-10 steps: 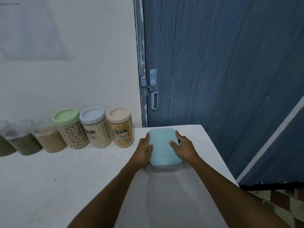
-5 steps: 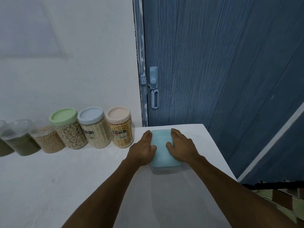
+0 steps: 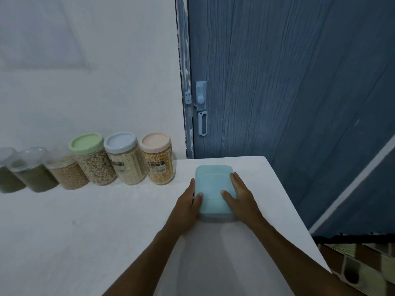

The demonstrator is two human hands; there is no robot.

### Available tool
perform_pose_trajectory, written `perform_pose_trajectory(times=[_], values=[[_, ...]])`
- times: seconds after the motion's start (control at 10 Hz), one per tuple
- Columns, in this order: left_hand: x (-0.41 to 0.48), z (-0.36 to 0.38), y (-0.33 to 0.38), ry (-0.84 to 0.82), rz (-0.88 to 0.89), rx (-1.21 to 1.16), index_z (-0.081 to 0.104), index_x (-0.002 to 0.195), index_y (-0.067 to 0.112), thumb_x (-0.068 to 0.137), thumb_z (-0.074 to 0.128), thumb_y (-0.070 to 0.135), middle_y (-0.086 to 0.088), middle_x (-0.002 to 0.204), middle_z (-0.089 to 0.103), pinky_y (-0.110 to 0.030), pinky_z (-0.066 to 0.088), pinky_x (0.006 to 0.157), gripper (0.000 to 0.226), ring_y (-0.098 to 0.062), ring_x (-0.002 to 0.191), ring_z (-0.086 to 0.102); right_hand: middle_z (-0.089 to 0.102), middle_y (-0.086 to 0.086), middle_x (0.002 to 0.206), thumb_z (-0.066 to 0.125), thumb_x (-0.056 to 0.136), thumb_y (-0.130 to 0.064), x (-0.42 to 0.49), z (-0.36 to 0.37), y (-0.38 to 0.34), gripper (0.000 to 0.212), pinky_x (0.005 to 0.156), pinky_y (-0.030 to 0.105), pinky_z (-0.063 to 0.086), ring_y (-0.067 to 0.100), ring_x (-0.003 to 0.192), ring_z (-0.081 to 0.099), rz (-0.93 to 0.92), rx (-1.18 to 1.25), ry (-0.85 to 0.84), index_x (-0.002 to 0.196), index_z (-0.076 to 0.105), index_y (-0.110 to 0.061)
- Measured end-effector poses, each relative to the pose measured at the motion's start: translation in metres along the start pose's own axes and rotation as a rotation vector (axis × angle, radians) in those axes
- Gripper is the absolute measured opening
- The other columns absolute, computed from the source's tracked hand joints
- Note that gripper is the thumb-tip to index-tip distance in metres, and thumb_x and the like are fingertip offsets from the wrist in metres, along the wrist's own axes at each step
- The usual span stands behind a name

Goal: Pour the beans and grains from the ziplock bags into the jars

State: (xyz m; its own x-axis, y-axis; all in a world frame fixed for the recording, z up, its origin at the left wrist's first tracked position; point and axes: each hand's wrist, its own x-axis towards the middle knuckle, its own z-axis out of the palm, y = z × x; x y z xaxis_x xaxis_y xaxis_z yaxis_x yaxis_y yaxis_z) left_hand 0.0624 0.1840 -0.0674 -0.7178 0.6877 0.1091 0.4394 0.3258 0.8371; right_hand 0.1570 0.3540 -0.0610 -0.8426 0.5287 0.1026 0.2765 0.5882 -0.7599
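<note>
- Container [image 3: 213, 189] with a pale blue, rounded-rectangular lid stands on the white table [image 3: 85, 231], near its far right corner. A strip of clear wall shows under the lid's near edge; what is inside cannot be made out.
- Left hand [image 3: 188, 207] clasps the container's 9 o'clock side, fingers only slightly bent along the wall and thumb tip on top of the lid.
- Right hand [image 3: 241, 201] clasps the 3 o'clock side the same way, fingers laid over the lid's edge and thumb resting flat on the lid.
- Toward 10 o'clock from the container, a row of round clear jars lines the foot of the wall.
- Nearest is the pink-lidded jar [image 3: 158, 161], full of yellow kernels; it stands near the container, not touching.
- At its 9 o'clock stands the blue-lidded jar [image 3: 126, 161] with pale grain, then the green-lidded jar [image 3: 94, 161] with speckled beans.
- Further toward 9 o'clock stand three clear-lidded jars [image 3: 34, 174]: one holds tan beans, two hold dark green contents.
- Pink-lidded and blue-lidded jars each carry a small label with dark and red bands and barcode-like marks; the print is too small to read.
- White wall [image 3: 85, 82] rises behind the jars.
- At 12 o'clock from the container hangs a blue wood-grain door [image 3: 288, 82] with a pale latch [image 3: 201, 101] and a pull handle below it.
- At 4 o'clock, beyond the table's edge, a patterned woven mat [image 3: 363, 270] shows.
</note>
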Motion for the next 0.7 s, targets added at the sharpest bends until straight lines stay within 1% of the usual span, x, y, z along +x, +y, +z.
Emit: perform_pose_trajectory(times=[0.1, 0.2, 0.3, 0.4, 0.5, 0.6, 0.7], values=[[-0.005, 0.003, 0.001, 0.034, -0.018, -0.06, 0.028, 0.151, 0.033, 0.101, 0.027, 0.055, 0.016, 0.15, 0.04, -0.015, 0.03, 0.112, 0.055, 0.001, 0.132, 0.044, 0.032, 0.009, 0.159, 0.055, 0.099, -0.027, 0.0, 0.007, -0.002, 0.061, 0.113, 0.017, 0.015, 0.023, 0.146, 0.03, 0.004, 0.029, 0.078, 0.152, 0.032, -0.006], [0.006, -0.006, 0.009, 0.104, -0.075, 0.002, 0.03, 0.15, 0.022, 0.106, 0.032, 0.043, 0.011, 0.142, 0.044, -0.018, 0.033, 0.105, 0.049, -0.009, 0.129, 0.046, 0.049, 0.006, 0.141, 0.06, 0.096, -0.035, 0.012, 0.011, -0.014, 0.048, 0.102, 0.026, 0.039, 0.024, 0.125, 0.052, 0.031, 0.039, 0.163, 0.136, 0.048, -0.011], [0.019, -0.013, 0.014, 0.246, -0.185, 0.056, 0.046, 0.132, 0.016, 0.103, 0.039, 0.044, -0.005, 0.131, 0.055, -0.028, 0.05, 0.09, 0.042, -0.02, 0.115, 0.056, 0.047, 0.002, 0.131, 0.058, 0.095, -0.045, 0.017, 0.013, -0.028, 0.039, 0.092, 0.028, 0.045, 0.019, 0.112, 0.055, 0.095, 0.025, 0.216, 0.122, 0.055, -0.017], [0.01, -0.018, 0.015, 0.203, -0.171, -0.107, 0.05, 0.136, 0.018, 0.103, 0.045, 0.04, 0.0, 0.133, 0.056, -0.024, 0.048, 0.089, 0.04, -0.015, 0.114, 0.056, 0.053, 0.004, 0.135, 0.062, 0.095, -0.038, 0.006, 0.015, -0.026, 0.043, 0.093, 0.021, 0.04, 0.018, 0.117, 0.053, 0.043, 0.123, 0.173, 0.129, 0.057, -0.013], [-0.005, -0.02, 0.012, 0.097, -0.163, -0.114, 0.035, 0.151, 0.024, 0.102, 0.048, 0.039, 0.009, 0.139, 0.049, -0.023, 0.041, 0.097, 0.053, -0.012, 0.123, 0.05, 0.048, 0.005, 0.146, 0.06, 0.097, -0.033, -0.005, 0.015, -0.015, 0.056, 0.1, 0.022, 0.04, 0.019, 0.129, 0.048, 0.015, 0.144, 0.048, 0.147, 0.043, -0.013], [-0.013, -0.02, 0.013, 0.09, -0.166, -0.068, 0.03, 0.154, 0.023, 0.102, 0.045, 0.043, 0.005, 0.15, 0.046, -0.021, 0.037, 0.1, 0.057, -0.016, 0.135, 0.047, 0.042, 0.006, 0.153, 0.052, 0.1, -0.036, -0.011, 0.014, -0.022, 0.058, 0.101, 0.018, 0.034, 0.02, 0.135, 0.043, 0.035, 0.153, 0.034, 0.151, 0.035, -0.014], [-0.025, -0.029, 0.008, 0.142, -0.208, 0.025, 0.035, 0.152, 0.018, 0.103, 0.047, 0.035, 0.002, 0.155, 0.04, -0.021, 0.031, 0.105, 0.053, -0.016, 0.139, 0.042, 0.027, 0.005, 0.16, 0.049, 0.1, -0.041, -0.024, 0.02, -0.03, 0.06, 0.112, 0.027, 0.029, 0.022, 0.144, 0.03, 0.025, -0.021, 0.153, 0.152, 0.033, -0.017]])
